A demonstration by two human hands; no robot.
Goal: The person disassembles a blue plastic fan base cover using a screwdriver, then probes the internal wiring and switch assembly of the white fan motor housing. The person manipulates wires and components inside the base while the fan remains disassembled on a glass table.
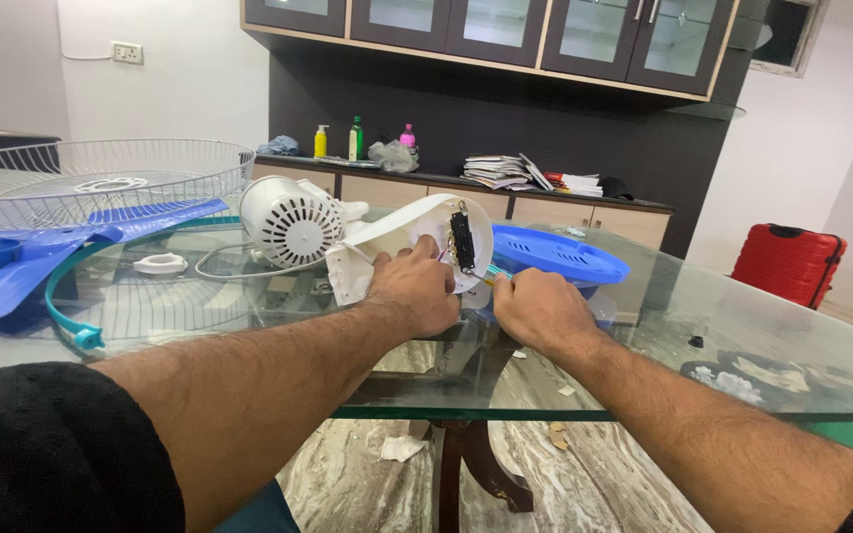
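Both hands [417, 291] [535, 311] — fingers gripping white housing [397, 237].

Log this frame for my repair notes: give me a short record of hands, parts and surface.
left hand: grips white fan housing
right hand: holds a thin tool at the housing
motor: white, lying behind housing
blue base: right of housing
blades: blue, far left
grille: wire, far left
surface: glass table

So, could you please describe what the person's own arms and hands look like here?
Both forearms are bare and hairy. The left hand and right hand wear no gloves, and no rings or watch show. Black sleeves are pushed up near the elbows.
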